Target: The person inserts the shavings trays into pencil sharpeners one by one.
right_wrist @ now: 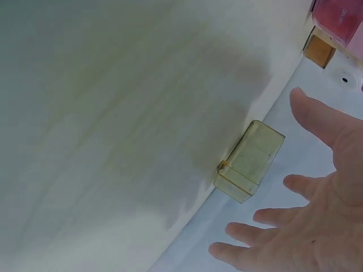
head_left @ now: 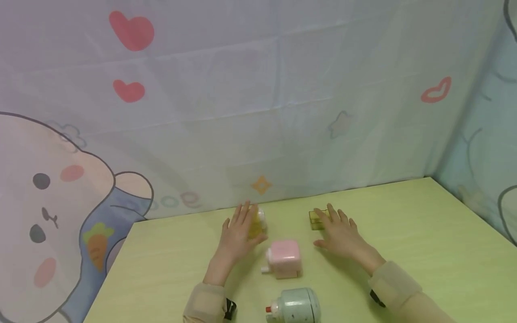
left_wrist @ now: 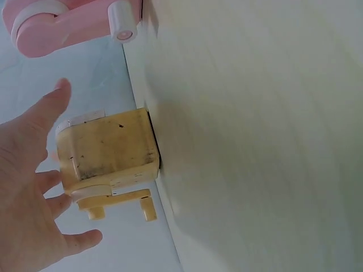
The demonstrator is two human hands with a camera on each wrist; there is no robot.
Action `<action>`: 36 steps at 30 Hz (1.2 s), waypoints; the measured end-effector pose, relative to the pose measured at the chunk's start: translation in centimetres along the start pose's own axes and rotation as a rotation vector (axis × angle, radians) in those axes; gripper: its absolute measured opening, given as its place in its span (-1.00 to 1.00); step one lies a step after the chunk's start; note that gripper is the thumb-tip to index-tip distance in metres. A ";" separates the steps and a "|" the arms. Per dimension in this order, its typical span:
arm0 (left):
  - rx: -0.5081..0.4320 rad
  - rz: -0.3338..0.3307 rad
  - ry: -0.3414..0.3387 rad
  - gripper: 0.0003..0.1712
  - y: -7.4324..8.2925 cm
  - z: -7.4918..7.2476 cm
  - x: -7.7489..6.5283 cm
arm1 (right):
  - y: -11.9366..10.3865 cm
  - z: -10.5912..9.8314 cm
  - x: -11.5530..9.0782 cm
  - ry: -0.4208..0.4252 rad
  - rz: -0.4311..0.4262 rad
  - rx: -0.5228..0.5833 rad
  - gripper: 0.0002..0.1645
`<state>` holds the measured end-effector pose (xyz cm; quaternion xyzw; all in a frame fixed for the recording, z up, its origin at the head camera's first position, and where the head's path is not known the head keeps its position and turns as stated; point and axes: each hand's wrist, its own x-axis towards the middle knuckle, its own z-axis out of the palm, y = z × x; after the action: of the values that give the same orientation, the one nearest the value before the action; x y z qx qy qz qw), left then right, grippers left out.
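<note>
1. Left hand (head_left: 238, 233): fingers extended and spread over the yellow sharpener (left_wrist: 110, 147), no grip formed. Contact between fingertips and casing cannot be confirmed.
2. Yellow sharpener: stands on the table (head_left: 404, 224) toward its far edge, partly hidden by the left hand in the head view. Dark marks show on its casing; a crank of matching colour is visible in the left wrist view.
3. Right hand (head_left: 341, 235): fingers extended and apart, thumb held out to the side, grip not closed on anything. In the head view the fingers overlap the box (right_wrist: 249, 161); whether they touch it cannot be told.
4. Box: see-through, yellow-tinted, rests on the table near the far edge, to the right of the yellow sharpener and well apart from it.
5. Pink sharpener (head_left: 284, 258): upright on the table between the two hands, nearer the person than the yellow sharpener. Its white crank knob points left.
6. Green sharpener (head_left: 299, 305): nearest the person, red-tipped at its left side, cut by the lower frame edge.
7. Cloth (head_left: 222, 134): printed with hearts, hangs behind the table.
</note>
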<state>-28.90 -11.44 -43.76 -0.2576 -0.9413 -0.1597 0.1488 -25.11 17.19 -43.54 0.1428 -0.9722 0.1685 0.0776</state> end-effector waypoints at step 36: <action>-0.063 -0.036 -0.046 0.04 -1.2 0.7 2.3 | 1.7 -0.4 1.7 -0.017 0.006 0.068 -0.16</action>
<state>-31.55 -11.21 -43.81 -0.2489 -0.9434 -0.1859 0.1159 -27.17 18.43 -43.37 0.1438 -0.9670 0.2005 0.0638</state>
